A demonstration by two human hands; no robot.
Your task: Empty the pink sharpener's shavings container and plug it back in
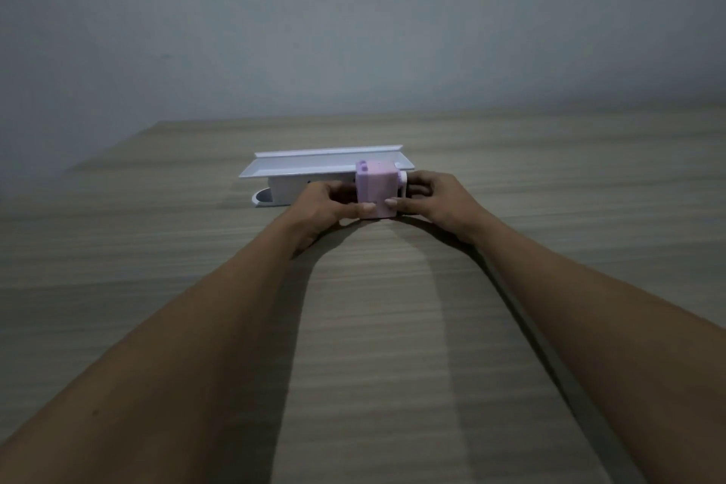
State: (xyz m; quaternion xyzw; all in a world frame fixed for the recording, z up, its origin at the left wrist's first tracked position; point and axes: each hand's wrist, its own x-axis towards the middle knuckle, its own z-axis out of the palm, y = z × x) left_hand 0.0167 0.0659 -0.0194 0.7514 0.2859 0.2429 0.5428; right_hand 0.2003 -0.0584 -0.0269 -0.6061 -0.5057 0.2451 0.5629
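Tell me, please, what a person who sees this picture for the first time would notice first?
The eye goes first to the pink sharpener, the only bright thing, standing on the wooden table a little above the middle of the picture. The left hand and the right hand hold it from both sides, with two long bare forearms reaching in from the bottom corners. Just behind it lies a white shelf-like object against a plain grey wall.

A wood-grain table (393,326) with grey-brown streaks running side to side carries everything, its far edge meeting a plain wall. 2 things rest directly on it: a white shelf-like tray (310,165) lying lengthwise near the far middle, and the pink sharpener (376,189) standing just in front of the tray's right end, partly covering it.
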